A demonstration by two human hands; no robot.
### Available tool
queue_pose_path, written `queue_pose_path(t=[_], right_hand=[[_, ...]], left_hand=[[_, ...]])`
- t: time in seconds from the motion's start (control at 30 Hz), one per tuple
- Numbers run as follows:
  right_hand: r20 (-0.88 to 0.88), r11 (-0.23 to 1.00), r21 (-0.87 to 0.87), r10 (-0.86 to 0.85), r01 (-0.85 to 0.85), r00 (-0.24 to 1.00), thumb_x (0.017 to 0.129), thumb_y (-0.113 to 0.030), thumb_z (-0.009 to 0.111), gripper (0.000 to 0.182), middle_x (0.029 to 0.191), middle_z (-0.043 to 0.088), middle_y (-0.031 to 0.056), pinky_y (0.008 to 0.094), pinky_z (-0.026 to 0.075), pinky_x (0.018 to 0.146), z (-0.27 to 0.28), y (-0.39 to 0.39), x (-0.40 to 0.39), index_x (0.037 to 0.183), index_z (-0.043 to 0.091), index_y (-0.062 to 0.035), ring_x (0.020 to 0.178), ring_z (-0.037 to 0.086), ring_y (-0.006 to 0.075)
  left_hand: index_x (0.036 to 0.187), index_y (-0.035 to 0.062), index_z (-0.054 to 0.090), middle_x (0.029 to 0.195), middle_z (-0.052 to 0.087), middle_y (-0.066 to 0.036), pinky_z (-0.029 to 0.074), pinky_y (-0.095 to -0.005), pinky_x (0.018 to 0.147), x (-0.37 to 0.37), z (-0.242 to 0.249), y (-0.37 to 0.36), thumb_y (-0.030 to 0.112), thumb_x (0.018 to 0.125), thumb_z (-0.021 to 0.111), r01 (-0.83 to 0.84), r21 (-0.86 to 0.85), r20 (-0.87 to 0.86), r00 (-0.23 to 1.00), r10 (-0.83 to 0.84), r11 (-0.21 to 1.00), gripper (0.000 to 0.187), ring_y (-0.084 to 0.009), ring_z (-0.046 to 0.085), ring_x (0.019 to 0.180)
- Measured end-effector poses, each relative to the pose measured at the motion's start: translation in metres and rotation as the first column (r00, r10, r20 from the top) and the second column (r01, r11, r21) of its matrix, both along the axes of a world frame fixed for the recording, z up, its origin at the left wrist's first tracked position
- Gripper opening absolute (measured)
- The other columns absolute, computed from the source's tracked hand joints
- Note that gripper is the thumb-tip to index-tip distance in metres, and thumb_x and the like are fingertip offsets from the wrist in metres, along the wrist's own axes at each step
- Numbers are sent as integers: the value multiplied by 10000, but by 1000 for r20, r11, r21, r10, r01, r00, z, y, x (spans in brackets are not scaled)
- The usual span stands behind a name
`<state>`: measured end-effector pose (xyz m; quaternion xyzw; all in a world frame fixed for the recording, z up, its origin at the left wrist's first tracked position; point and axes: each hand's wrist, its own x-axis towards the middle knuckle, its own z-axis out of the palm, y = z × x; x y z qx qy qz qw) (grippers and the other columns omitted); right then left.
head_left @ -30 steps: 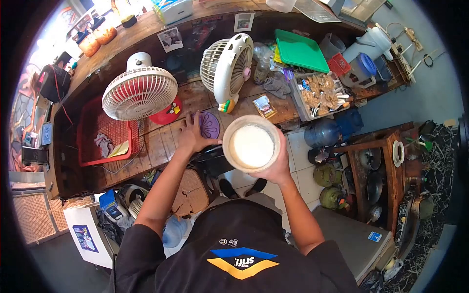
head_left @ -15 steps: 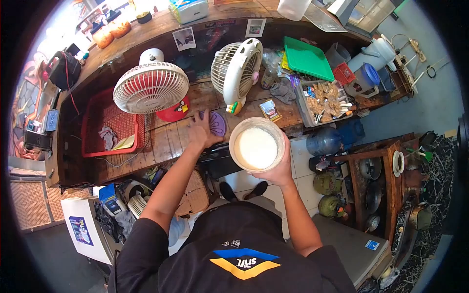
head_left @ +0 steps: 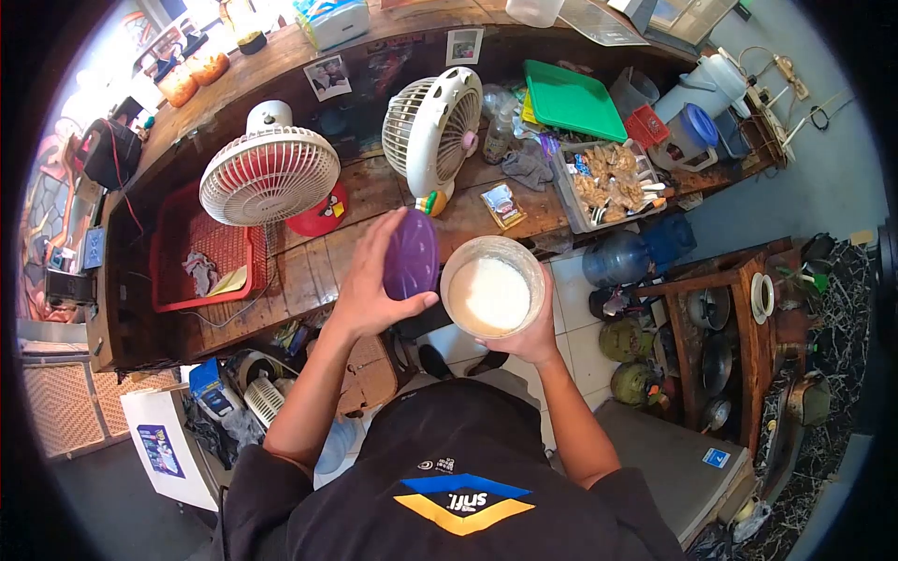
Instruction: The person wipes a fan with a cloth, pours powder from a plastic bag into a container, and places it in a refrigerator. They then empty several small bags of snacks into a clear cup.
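My right hand (head_left: pixel 526 332) is wrapped round the lower right side of a round, translucent plastic tub (head_left: pixel 538 292), held upright in front of my body. White contents fill much of it, too bright to tell whether powder or liquid. In my left hand (head_left: pixel 369 285) is a purple lid (head_left: pixel 412 254), tilted on edge, its face turned toward the tub. Fingers lie behind it and the thumb stretches out below. The lid is just left of the tub, apart from it, over the front edge of the wooden counter (head_left: pixel 318 271).
Two fans, a caged one (head_left: pixel 271 178) and a white one (head_left: pixel 435 140), stand on the counter. A red basket (head_left: pixel 164 243) sits left, a small packet (head_left: pixel 503 206) behind the tub, and a box of packed snacks (head_left: pixel 580 206) to the right. Gas cylinders (head_left: pixel 625 341) stand on the floor.
My left hand has picked the purple lid up off the counter and brought it upright beside the tub. My right hand still holds the tub, and the view has shifted slightly.
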<state>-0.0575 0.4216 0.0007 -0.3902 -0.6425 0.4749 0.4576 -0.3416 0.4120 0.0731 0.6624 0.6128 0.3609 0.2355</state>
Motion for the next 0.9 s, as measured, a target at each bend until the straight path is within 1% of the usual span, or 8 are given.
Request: queue_pose_path(t=[0.07,0.13,0.2,0.23,0.3,0.43,0.6,0.9], right_hand=[[76,999,-7,32,-32,997,451,-184,1019,1410,1482,451,182,446,365,1181,-7,-1,0,1553,156,-17,1389,465,312],[95,999,-9,43,-42,995,453,-195,1017,1410,1492,436,188,450,356,1186,-13,-3,0,1554,152,-23,1400,452,317],[116,999,-18,48,-46,992,455,-206,1015,1411,1502,422,194,454,348,1191,-16,-6,0,1555,149,-29,1410,439,323],[110,999,0,34,-34,993,454,-242,1022,1411,1509,418,200,456,361,1182,-17,-8,-1,1556,166,-33,1409,444,333],[84,1000,-19,14,-12,996,451,-326,1030,1421,1518,411,211,465,372,1174,-17,-11,-2,1556,186,-35,1412,445,352],[62,999,20,-35,34,997,455,-329,1028,1416,1526,401,215,474,371,1173,-24,-17,5,1556,188,-30,1421,433,359],[172,992,60,-124,115,977,459,-289,1003,1347,1500,411,217,481,386,1153,-19,-25,23,1535,238,-25,1404,435,377],[68,967,13,-255,255,964,441,-277,991,1309,1460,451,207,473,401,1136,0,-38,86,1515,286,-27,1373,472,366]], left_hand=[[1551,91,375,1550,382,-252,360,-539,1151,2,8,4,579,621,838,207,8,-4,978,-207,978,1148,-460,409,1394],[1537,110,406,1541,393,-248,385,-549,1132,17,22,5,576,608,832,239,15,-39,970,-239,971,1123,-465,426,1371],[1535,144,415,1526,403,-251,411,-566,1104,33,30,7,543,585,840,348,-33,-233,909,-346,937,1115,-474,437,1345],[1523,164,432,1503,418,-247,427,-580,1080,41,29,8,513,570,845,374,-20,-257,894,-366,927,1096,-482,445,1324],[1523,157,429,1504,416,-240,419,-579,1092,52,26,9,524,574,848,405,-61,-266,875,-406,912,1100,-485,440,1333],[1513,159,440,1496,410,-236,433,-571,1078,74,17,12,495,564,860,475,-62,-256,843,-474,878,1091,-481,441,1329],[1514,149,438,1503,397,-243,433,-567,1077,103,12,18,506,561,865,506,-85,-248,824,-510,859,1104,-477,436,1333],[1501,134,455,1493,409,-244,436,-551,1063,177,21,30,526,531,856,608,-34,-251,763,-596,793,1120,-456,454,1302]])
